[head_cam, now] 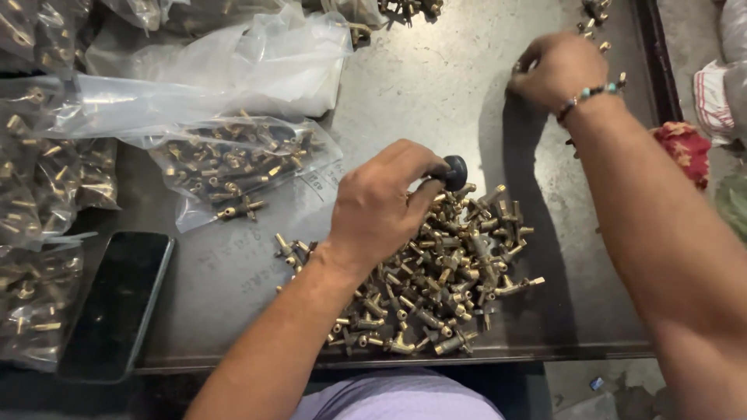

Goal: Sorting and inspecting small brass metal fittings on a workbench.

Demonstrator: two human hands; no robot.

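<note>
A heap of small brass fittings (436, 280) lies near the front edge of a dark metal table (420, 85). My left hand (381, 204) hovers over the heap's upper left, fingers closed around a fitting with a round black knob (455, 171) that sticks out past my fingertips. My right hand (559, 68), with a beaded bracelet on the wrist, is stretched to the far right of the table, fingers curled down among a few loose brass pieces (595, 27). What it grips, if anything, is hidden under the fingers.
Clear plastic bags of brass fittings (233, 167) lie at the left and back. A dark phone (117, 303) rests face up at the front left. The table's raised right rim (657, 70) borders red cloth (685, 148).
</note>
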